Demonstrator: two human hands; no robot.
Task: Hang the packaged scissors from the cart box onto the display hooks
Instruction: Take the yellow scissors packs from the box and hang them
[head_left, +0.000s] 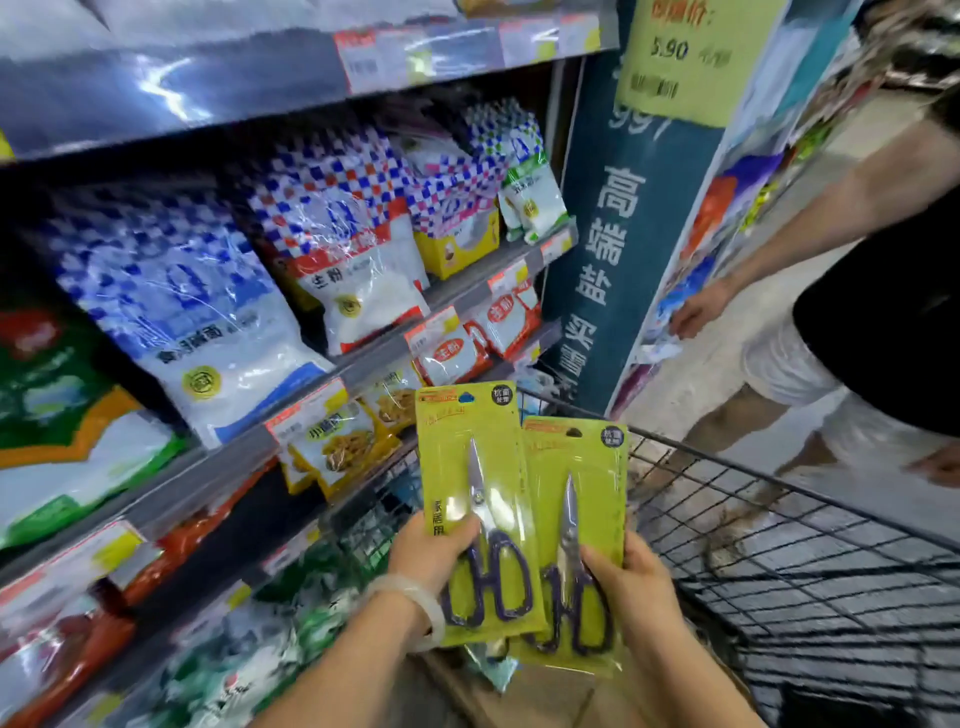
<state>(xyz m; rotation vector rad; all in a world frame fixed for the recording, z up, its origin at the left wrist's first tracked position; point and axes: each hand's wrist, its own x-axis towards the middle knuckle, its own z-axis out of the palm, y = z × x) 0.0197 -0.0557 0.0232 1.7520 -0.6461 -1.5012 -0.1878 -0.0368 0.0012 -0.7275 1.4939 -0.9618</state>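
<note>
I hold two packaged scissors upright above the cart. My left hand grips the left green pack at its lower left edge, thumb across the front. My right hand grips the right green pack at its lower right edge. The left pack overlaps the right one slightly. Each pack shows steel blades pointing up and dark purple handles below. A brown cardboard box lies beneath the packs in the cart, mostly hidden. No display hooks are in view.
Shelves at left hold bags of flour and starch with price tags. A blue end panel stands ahead. The black wire cart spreads to the right. Another person stands beyond the cart at right, one hand reaching toward the end panel's shelf.
</note>
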